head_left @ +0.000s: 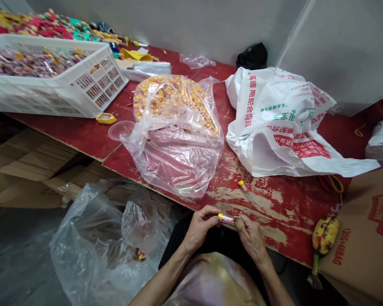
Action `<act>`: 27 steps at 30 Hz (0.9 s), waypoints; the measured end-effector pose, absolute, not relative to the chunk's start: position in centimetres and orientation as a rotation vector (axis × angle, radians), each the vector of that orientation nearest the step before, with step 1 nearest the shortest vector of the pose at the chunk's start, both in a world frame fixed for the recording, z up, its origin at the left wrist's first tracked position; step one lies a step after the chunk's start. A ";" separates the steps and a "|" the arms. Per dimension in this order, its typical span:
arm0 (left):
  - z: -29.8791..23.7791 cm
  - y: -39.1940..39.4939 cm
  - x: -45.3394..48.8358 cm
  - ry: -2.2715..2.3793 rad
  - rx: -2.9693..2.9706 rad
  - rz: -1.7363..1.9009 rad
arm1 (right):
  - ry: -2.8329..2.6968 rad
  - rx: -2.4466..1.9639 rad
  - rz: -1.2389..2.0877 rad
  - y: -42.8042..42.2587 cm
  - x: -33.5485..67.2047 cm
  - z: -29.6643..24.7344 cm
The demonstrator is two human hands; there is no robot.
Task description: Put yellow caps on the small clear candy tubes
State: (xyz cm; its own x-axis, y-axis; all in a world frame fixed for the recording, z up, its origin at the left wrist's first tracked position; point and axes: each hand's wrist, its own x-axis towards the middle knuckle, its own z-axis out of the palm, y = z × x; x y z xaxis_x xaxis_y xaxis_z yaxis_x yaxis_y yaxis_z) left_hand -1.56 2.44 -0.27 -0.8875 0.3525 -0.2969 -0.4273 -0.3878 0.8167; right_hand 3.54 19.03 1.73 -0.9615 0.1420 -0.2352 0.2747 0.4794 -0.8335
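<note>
Clear small tube (pixel 227 219) with a yellow cap, held level between both hands at the red desk (pixel 274 208) edge, left hand (pixel 200 226) pinching the capped end, right hand (pixel 250 237) closed on the other end, a second tube (pixel 243 186) just beyond on the desk

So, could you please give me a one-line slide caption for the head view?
Both hands, left hand and right hand, hold a small yellow-capped tube at the edge of a worn red table.
</note>
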 end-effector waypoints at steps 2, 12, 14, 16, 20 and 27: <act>-0.3 2.4 -1.5 1.393 -0.099 2.287 | 2.562 0.374 -1.502 19.1 3.5 1.5; -0.1 2.3 -1.6 1.388 -0.121 2.259 | 2.523 0.374 -1.605 19.3 3.8 1.4; 0.0 2.3 -1.6 1.371 -0.140 2.249 | 2.507 0.376 -1.655 19.3 3.8 1.5; 0.1 2.4 -1.5 1.355 -0.146 2.246 | 2.507 0.376 -1.653 19.4 3.8 1.4; 0.2 2.3 -1.4 1.351 -0.138 2.253 | 2.513 0.386 -1.638 19.6 3.7 1.3; 0.1 2.2 -1.4 1.361 -0.150 2.266 | 2.546 0.324 -1.623 19.5 3.8 1.5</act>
State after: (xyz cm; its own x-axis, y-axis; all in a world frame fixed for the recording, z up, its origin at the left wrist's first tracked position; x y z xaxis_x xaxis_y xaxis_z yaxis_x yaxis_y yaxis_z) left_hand -1.42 2.17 0.05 -0.8743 0.3512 -0.3351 -0.4609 -0.3837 0.8002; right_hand 3.85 19.55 1.52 -0.9718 0.1230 -0.2011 0.2343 0.4074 -0.8827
